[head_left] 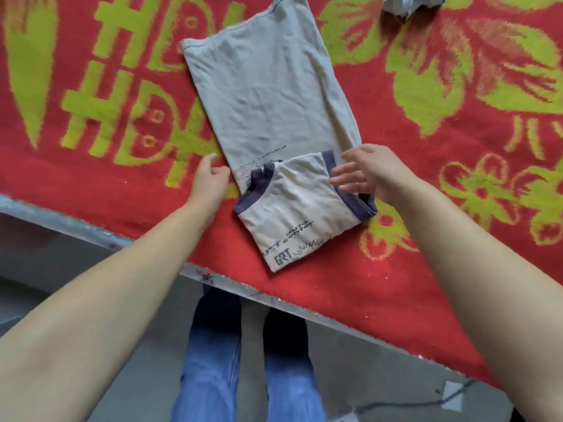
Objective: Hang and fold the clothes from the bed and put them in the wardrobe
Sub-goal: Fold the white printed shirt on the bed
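Observation:
A beige T-shirt [268,99] with navy trim and black print lies on the bed, folded into a long strip. Its near end, with collar and sleeves, is folded up over the strip. My left hand [210,181] rests at the shirt's left edge, fingers curled against the cloth; whether it pinches the cloth I cannot tell. My right hand [365,175] hovers over the right side of the folded part with fingers spread and straight, close to the navy sleeve band.
The bed carries a red blanket [426,147] with yellow-green patterns. A white crumpled garment [405,4] lies at the far top edge. The bed's edge [243,290] runs diagonally before my legs in blue jeans, above a grey floor.

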The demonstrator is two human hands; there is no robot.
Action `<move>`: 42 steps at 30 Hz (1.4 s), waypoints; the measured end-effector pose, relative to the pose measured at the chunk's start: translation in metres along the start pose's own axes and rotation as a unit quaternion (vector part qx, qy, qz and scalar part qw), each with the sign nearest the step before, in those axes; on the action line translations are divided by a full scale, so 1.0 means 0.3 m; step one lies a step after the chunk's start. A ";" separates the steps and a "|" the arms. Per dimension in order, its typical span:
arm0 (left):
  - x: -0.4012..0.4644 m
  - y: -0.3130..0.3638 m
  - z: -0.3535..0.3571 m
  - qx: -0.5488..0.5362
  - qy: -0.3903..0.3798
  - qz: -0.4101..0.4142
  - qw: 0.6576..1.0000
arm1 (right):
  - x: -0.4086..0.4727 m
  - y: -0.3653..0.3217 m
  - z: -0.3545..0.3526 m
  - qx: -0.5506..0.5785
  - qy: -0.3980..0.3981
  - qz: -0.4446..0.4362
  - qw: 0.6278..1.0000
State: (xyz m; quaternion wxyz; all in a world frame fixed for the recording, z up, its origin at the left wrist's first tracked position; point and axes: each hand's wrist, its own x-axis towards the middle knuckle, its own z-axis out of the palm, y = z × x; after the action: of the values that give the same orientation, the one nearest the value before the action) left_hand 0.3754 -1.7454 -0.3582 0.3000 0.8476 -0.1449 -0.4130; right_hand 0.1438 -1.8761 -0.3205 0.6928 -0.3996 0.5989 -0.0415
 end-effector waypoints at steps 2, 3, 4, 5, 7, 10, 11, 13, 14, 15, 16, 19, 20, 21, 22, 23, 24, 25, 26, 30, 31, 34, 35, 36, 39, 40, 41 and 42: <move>-0.042 -0.032 0.017 0.106 0.091 0.107 0.984 | 0.001 0.048 0.020 -0.141 0.021 -0.048 0.989; -0.095 -0.062 0.039 0.138 0.087 0.158 0.974 | -0.001 0.077 0.014 -0.243 0.043 -0.092 0.965; -0.160 -0.099 0.070 0.172 0.065 0.204 0.962 | -0.004 0.109 0.002 -0.353 0.064 -0.147 0.922; -0.232 -0.143 0.107 0.217 0.035 0.244 0.945 | -0.009 0.143 -0.012 -0.457 0.059 -0.198 0.865; -0.361 -0.235 0.188 0.325 -0.013 0.299 0.897 | -0.014 0.224 -0.037 -0.611 -0.036 -0.264 0.745; -0.438 -0.327 0.299 0.434 -0.079 0.239 0.865 | -0.002 0.330 -0.073 -0.770 -0.077 -0.264 0.576; -0.427 -0.342 0.323 0.451 -0.096 0.202 0.864 | 0.010 0.345 -0.084 -0.794 -0.060 -0.259 0.546; -0.379 -0.348 0.348 0.475 -0.104 0.168 0.857 | 0.039 0.341 -0.094 -0.807 -0.023 -0.252 0.533; -0.349 -0.342 0.352 0.479 -0.100 0.174 0.855 | 0.055 0.329 -0.093 -0.803 -0.013 -0.243 0.544; -0.322 -0.335 0.348 0.475 -0.098 0.183 0.855 | 0.070 0.317 -0.089 -0.797 -0.011 -0.232 0.557; -0.296 -0.324 0.339 0.468 -0.100 0.199 0.855 | 0.083 0.303 -0.087 -0.794 -0.014 -0.221 0.566; -0.260 -0.305 0.283 0.477 -0.156 0.249 0.828 | 0.075 0.276 -0.070 -0.793 -0.038 -0.205 0.573; -0.264 -0.300 0.255 0.477 -0.193 0.253 0.819 | 0.056 0.264 -0.065 -0.792 -0.057 -0.197 0.575; -0.273 -0.297 0.223 0.472 -0.236 0.249 0.812 | 0.030 0.252 -0.056 -0.795 -0.081 -0.184 0.572; -0.287 -0.292 0.188 0.461 -0.286 0.240 0.805 | -0.003 0.244 -0.047 -0.795 -0.112 -0.169 0.571; -0.303 -0.287 0.153 0.443 -0.348 0.222 0.796 | -0.040 0.237 -0.037 -0.790 -0.154 -0.143 0.576; -0.316 -0.274 0.117 0.418 -0.413 0.195 0.785 | -0.078 0.228 -0.027 -0.775 -0.205 -0.108 0.587; -0.324 -0.254 0.083 0.392 -0.470 0.165 0.774 | -0.116 0.216 -0.014 -0.750 -0.252 -0.063 0.608; -0.325 -0.225 0.053 0.377 -0.510 0.137 0.761 | -0.146 0.202 -0.003 -0.720 -0.285 -0.014 0.632; -0.214 -0.076 -0.044 0.330 -0.540 0.034 0.773 | -0.133 0.087 0.004 -0.693 -0.292 0.035 0.658; -0.168 -0.046 -0.063 0.302 -0.531 0.001 0.792 | -0.101 0.053 -0.003 -0.690 -0.270 0.017 0.672; -0.005 0.005 -0.094 0.221 -0.418 -0.026 0.881 | 0.010 -0.032 -0.017 -0.623 -0.149 -0.072 0.765; 0.040 0.012 -0.092 0.202 -0.345 -0.015 0.917 | 0.046 -0.044 -0.014 -0.584 -0.084 -0.116 0.799; 0.078 0.011 -0.083 0.182 -0.261 0.000 0.948 | 0.079 -0.048 -0.006 -0.533 -0.009 -0.153 0.832; 0.119 -0.024 -0.047 0.137 -0.014 0.062 0.988 | 0.131 -0.021 0.037 -0.390 0.136 -0.224 0.883; 0.098 -0.040 -0.039 0.166 0.050 0.111 0.979 | 0.123 -0.007 0.059 -0.396 0.155 -0.249 0.870; 0.060 -0.058 -0.026 0.203 0.091 0.175 0.959 | 0.113 0.018 0.074 -0.424 0.155 -0.284 0.846; 0.015 -0.084 -0.002 0.241 0.099 0.241 0.935 | 0.101 0.052 0.087 -0.466 0.134 -0.316 0.815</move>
State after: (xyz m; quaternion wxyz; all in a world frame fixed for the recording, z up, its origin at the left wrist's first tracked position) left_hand 0.3785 -1.7278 -0.3764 0.1902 0.8705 -0.4099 -0.1950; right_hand 0.1681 -1.8686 -0.3549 0.2848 -0.8327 0.4741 -0.0272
